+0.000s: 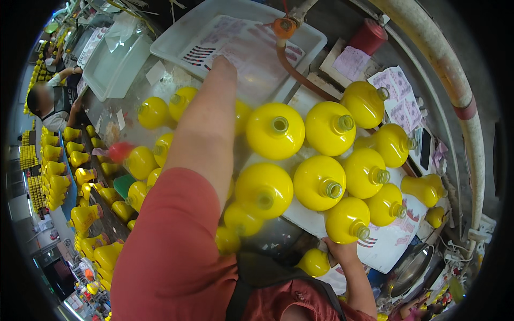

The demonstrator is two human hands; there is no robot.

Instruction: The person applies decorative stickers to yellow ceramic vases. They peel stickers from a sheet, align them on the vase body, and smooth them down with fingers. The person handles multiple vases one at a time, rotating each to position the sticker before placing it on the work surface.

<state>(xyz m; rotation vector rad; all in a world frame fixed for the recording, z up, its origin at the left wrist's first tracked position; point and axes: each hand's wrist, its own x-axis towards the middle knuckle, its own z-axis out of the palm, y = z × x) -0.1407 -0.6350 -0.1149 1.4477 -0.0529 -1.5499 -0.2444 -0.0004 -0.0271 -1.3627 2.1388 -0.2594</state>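
My left arm stretches far over the table to a shallow white tray (160, 49) with printed decal sheets (243, 45) lying in it. The end of that arm, at my left hand (221, 65), is over the sheets; its fingers are hidden. Low on the right, my right hand (344, 251) is closed at the neck of a yellow glass bottle (314, 262), which lies tilted near my body. Just above that hand a round-bodied yellow bottle (347, 219) stands with its open mouth toward me. Several similar yellow bottles (276, 136) fill the table between my arms.
A clear plastic bin (119, 61) stands at the far left, with a person (56, 101) beyond it. Rows of yellow bottles (53, 168) line the left. A brown hose (300, 77) crosses by the tray; a thick pale pipe (447, 59) curves down the right. A red can (368, 36) stands behind.
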